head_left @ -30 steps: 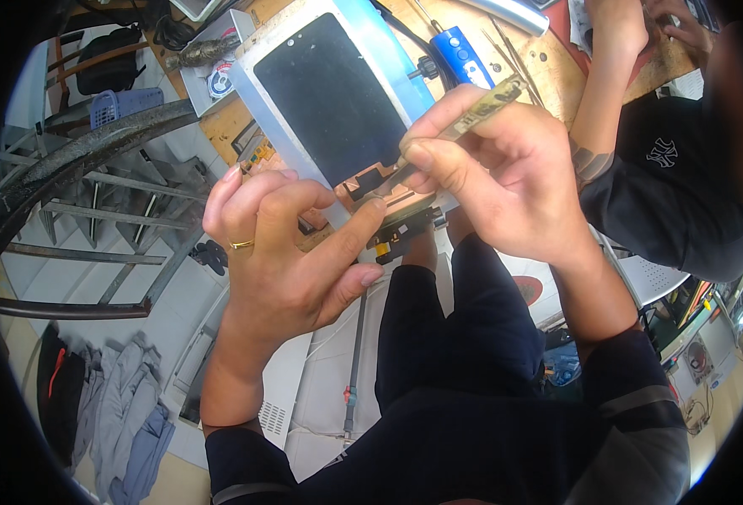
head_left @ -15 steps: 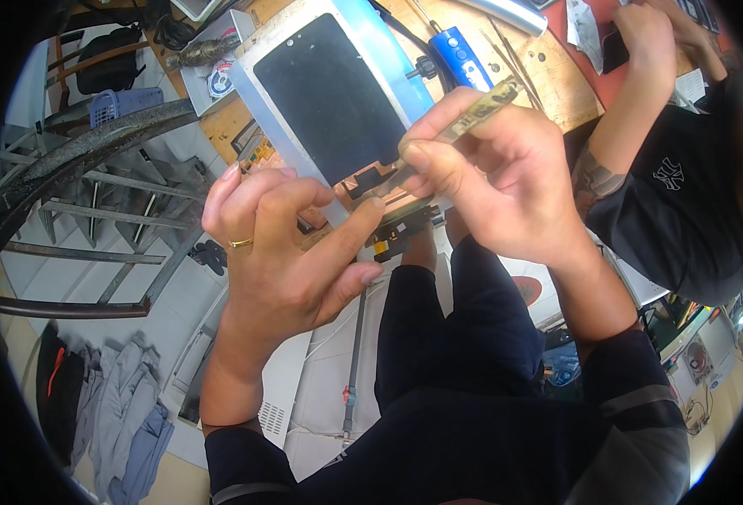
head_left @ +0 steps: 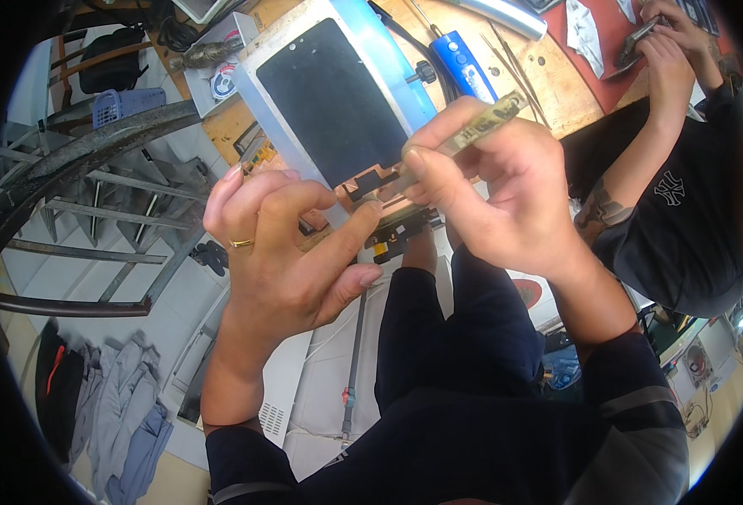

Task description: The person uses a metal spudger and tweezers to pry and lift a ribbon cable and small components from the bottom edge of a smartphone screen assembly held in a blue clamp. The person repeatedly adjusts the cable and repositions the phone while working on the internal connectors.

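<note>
A dark phone screen (head_left: 329, 97) lies face up on a white-topped, blue-sided block (head_left: 280, 147) at the bench edge. Copper-coloured flex (head_left: 350, 187) with black patches sticks out at its near end. With its index fingertip, my left hand (head_left: 283, 244) presses on or beside this flex; the other fingers are spread, holding nothing. Pinched between thumb and fingers of my right hand (head_left: 506, 194) is a slim tool with a yellowish, dark-smudged handle (head_left: 491, 122). Its lower end points at the flex near my left fingertip. A dark strip with a yellow patch (head_left: 396, 240) hangs just below.
A blue handheld tool (head_left: 462, 63), tweezers (head_left: 514, 63) and a silver tube (head_left: 506, 13) lie on the wooden bench. At right, a co-worker's hands (head_left: 670, 59) hold a dark device over a red mat (head_left: 590, 59). A metal frame (head_left: 93, 177) stands at left.
My right hand and its tool have shifted very slightly; my left hand keeps its place. The co-worker's arm has moved down and right, and a dark device now shows in their hands.
</note>
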A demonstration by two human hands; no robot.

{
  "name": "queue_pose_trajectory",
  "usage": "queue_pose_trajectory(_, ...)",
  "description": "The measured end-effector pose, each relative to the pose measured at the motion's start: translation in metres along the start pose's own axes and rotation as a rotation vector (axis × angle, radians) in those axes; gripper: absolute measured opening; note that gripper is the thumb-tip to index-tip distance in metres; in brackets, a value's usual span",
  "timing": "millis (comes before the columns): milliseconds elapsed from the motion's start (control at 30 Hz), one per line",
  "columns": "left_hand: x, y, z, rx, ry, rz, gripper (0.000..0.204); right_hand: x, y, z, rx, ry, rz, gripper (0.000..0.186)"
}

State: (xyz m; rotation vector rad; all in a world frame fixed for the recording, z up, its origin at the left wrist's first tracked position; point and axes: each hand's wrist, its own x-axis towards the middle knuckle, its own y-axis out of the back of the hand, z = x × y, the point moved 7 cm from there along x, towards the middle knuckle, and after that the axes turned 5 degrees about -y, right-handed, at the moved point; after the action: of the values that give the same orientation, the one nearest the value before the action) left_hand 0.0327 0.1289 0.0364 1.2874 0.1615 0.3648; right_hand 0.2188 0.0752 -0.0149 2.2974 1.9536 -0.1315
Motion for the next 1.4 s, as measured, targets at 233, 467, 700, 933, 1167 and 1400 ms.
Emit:
queue_pose_trajectory(233, 0.014, 0.009, -0.008, -0.045, 0.054, 0.152, 0.021, -0.001, 0.006, 0.004, 0.362, -0.084, 0.128, 0.013)
queue_pose_trajectory(467, 0.047, 0.005, 0.0, -0.035, -0.153, -0.13, 0.021, 0.0, 0.039, -0.009, -0.121, 0.007, 0.206, 0.029)
queue_pose_trajectory(700, 0.058, -0.007, 0.016, 0.187, -0.452, -0.23, 0.02, -0.005, 0.016, 0.006, -0.377, -0.049, 0.087, 0.066)
queue_pose_trajectory(933, 0.057, -0.017, 0.011, 0.209, -0.494, -0.263, 0.026, -0.002, 0.017, 0.016, -0.381, -0.05, 0.086, 0.08)
queue_pose_trajectory(1167, 0.047, -0.018, 0.003, 0.144, -0.406, -0.28, 0.031, -0.004, 0.018, 0.026, -0.322, -0.156, 0.052, 0.081)
queue_pose_trajectory(1400, 0.035, -0.018, -0.008, 0.114, -0.366, -0.27, 0.032, 0.003, 0.016, 0.038, -0.253, -0.264, 0.006, 0.081)
